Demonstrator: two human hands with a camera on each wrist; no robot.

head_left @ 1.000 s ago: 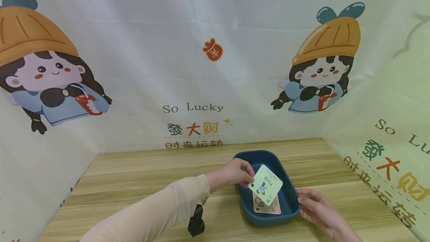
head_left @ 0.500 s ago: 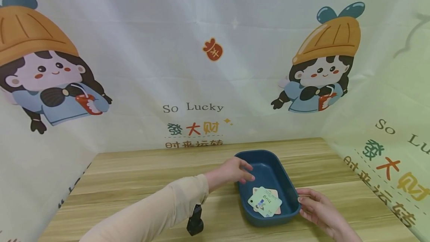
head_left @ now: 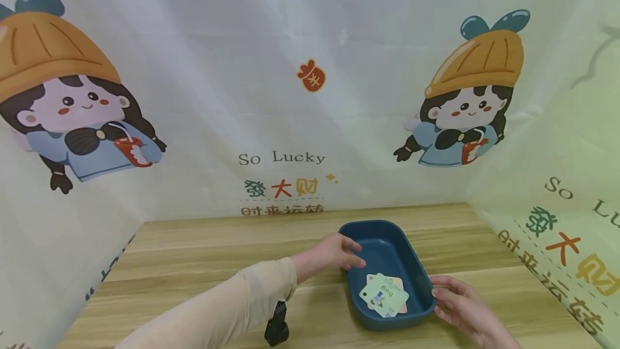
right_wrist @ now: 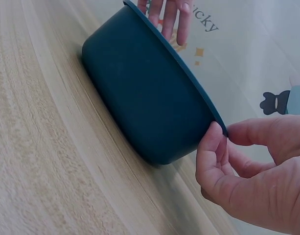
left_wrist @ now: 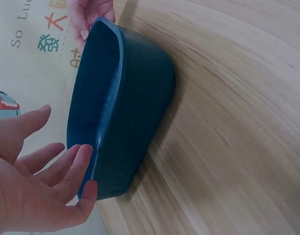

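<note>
A dark blue rectangular basin (head_left: 385, 255) with rounded corners stands on the wooden table. In its near end lies a pale green card (head_left: 386, 296) printed "hug", overlapping a pinkish card (head_left: 396, 283) that is mostly hidden beneath it. My left hand (head_left: 335, 252) is over the basin's left rim with loosely spread fingers and holds nothing; the left wrist view shows the same hand (left_wrist: 47, 181) with thumb and fingers apart. At the near right corner my right hand (head_left: 462, 306) pinches the basin's rim between thumb and fingers, plainly seen in the right wrist view (right_wrist: 252, 166).
A small black device (head_left: 277, 325) is below the left cuff, near the table's front. Patterned cloth (head_left: 281, 96) with cartoon figures hangs behind the wooden table (head_left: 203, 252) and along both sides.
The left hand has let go of the green card, which dropped onto the pinkish card in the basin. The left fingers have spread. The right hand stays on the rim; the head view shifts slightly.
</note>
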